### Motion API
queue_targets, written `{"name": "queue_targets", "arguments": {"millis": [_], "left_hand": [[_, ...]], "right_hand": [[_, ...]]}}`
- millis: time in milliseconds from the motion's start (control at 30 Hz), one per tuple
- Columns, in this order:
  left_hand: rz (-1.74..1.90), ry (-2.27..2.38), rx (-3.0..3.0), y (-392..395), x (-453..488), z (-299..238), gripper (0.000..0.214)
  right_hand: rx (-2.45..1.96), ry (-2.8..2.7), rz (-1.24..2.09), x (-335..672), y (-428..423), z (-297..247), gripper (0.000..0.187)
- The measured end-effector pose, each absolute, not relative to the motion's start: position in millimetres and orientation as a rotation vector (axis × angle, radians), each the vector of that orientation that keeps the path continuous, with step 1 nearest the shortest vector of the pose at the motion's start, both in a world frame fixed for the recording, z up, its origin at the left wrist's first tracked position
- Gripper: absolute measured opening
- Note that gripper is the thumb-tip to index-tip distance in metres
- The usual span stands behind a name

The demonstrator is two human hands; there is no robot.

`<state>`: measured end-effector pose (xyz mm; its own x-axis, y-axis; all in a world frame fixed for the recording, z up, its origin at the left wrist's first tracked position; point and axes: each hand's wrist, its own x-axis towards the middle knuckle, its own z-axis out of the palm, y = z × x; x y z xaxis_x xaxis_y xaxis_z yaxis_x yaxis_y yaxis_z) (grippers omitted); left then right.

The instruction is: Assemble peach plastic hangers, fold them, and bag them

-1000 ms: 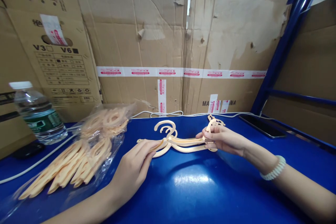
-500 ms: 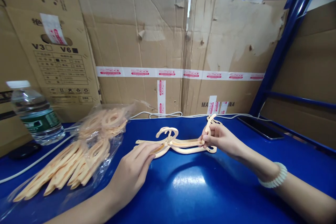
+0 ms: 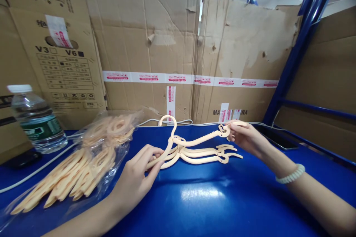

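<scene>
A small stack of cream plastic hangers (image 3: 200, 152) lies on the blue table (image 3: 200, 196) in front of me. My right hand (image 3: 246, 137) pinches the right end of the top hanger (image 3: 191, 141) and holds it tilted up, its hook (image 3: 168, 120) raised above the stack. My left hand (image 3: 136, 179) has its fingers closed on the left ends of the hangers. A white bead bracelet (image 3: 290, 174) is on my right wrist.
A clear plastic bag (image 3: 80, 159) of more cream hangers lies at the left. A water bottle (image 3: 35, 118) stands at the far left, a white cable (image 3: 36, 172) runs past it. Cardboard boxes (image 3: 144, 48) wall the back. A dark phone (image 3: 275, 137) and blue rack post (image 3: 300, 40) are at right.
My right hand has lifted the right end of the top hanger up and away from the stack, so its hook now stands higher. My left hand stays on the left ends.
</scene>
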<state>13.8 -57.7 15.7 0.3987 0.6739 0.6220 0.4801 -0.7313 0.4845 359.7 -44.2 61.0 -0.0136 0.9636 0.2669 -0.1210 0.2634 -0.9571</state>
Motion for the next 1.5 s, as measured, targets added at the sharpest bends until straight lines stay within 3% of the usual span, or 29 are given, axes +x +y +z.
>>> {"name": "queue_targets", "arguments": {"millis": [333, 600, 800, 967, 1133, 1233, 1500], "left_hand": [[0.8, 1.052, 2.834, -59, 14, 14, 0.012], [0.737, 1.093, 3.141, -58, 15, 9, 0.024], [0.72, 1.214, 3.13, -63, 18, 9, 0.026], [0.716, 1.324, 3.102, -60, 14, 0, 0.039], [0.603, 1.418, 3.038, -58, 15, 2, 0.046], [0.488, 1.425, 2.989, -58, 16, 14, 0.049], [0.551, 1.3, 2.922, -84, 7, 39, 0.051]], "right_hand": [[-1.438, -2.303, 0.95, 402, -43, 71, 0.025], [-1.555, -2.319, 0.517, 383, -45, 61, 0.015], [-1.324, -2.236, 0.152, 341, -51, 47, 0.033], [-1.826, -1.989, -0.132, 371, -21, 46, 0.034], [-2.196, -1.852, -0.032, 414, 22, 49, 0.046], [-2.315, -1.86, 0.073, 413, 38, 44, 0.036], [-2.136, -2.146, 0.14, 394, 44, 31, 0.03]]}}
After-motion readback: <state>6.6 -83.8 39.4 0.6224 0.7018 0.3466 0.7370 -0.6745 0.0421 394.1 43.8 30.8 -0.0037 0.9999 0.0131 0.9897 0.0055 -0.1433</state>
